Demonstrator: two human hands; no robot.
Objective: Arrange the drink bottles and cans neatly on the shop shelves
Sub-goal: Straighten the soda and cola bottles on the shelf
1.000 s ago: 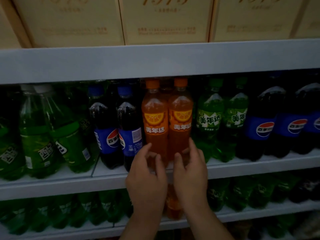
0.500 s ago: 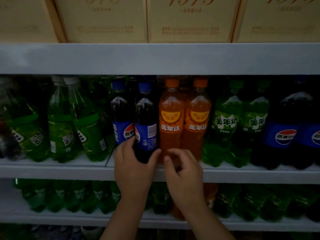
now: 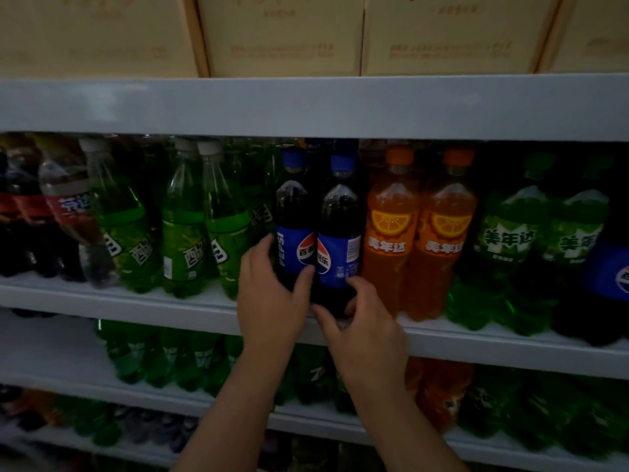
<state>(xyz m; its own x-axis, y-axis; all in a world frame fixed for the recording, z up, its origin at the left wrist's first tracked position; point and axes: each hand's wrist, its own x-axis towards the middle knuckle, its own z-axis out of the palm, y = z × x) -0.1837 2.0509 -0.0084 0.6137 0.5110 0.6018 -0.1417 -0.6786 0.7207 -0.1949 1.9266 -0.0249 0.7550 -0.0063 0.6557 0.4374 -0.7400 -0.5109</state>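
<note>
The left Pepsi bottle and the right Pepsi bottle stand upright side by side at the front edge of the middle shelf, long axes vertical, blue caps close under the upper shelf. The left hand wraps low round the left one, thumb on its front. The right hand curls thumb and fingers round the other's base. Blue labels face outward, reading 百事 and 乐. Orange bottles marked 美年达 stand hard against the right side, and green bottles crowd the left, so there is little sideways room.
</note>
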